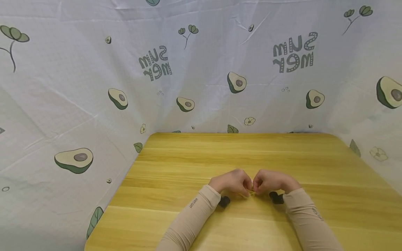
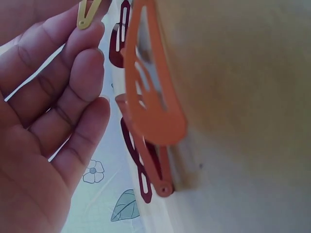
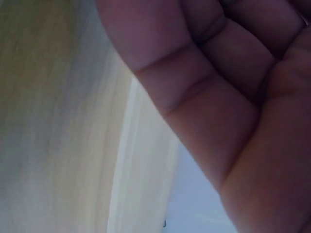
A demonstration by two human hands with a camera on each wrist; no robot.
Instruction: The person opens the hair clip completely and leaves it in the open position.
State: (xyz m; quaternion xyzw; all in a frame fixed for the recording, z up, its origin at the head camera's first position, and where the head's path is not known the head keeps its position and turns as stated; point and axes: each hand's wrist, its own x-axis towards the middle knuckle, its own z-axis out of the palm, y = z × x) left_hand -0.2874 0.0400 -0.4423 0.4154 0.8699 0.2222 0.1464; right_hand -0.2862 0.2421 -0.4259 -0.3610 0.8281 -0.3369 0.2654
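Close together over the table, my left hand (image 1: 231, 181) and right hand (image 1: 272, 180) almost meet at the fingertips. A thin yellowish piece (image 1: 252, 192) shows between them. In the left wrist view, a yellow snap hair clip (image 2: 82, 22) is pinched at the left fingertips, its upper part out of frame. Beside those fingers are orange hair clips (image 2: 160, 126) and dark red hair clips (image 2: 115, 51), overlapping in a row; whether they are linked I cannot tell. The right fingers are curled in the right wrist view, and their tips are hidden there.
The wooden table (image 1: 194, 150) has rounded far corners. A white curtain (image 1: 207, 97) printed with avocados surrounds its back and sides. Small black devices (image 1: 224, 201) sit under both wrists, and beige sleeves (image 1: 190, 219) cover the forearms.
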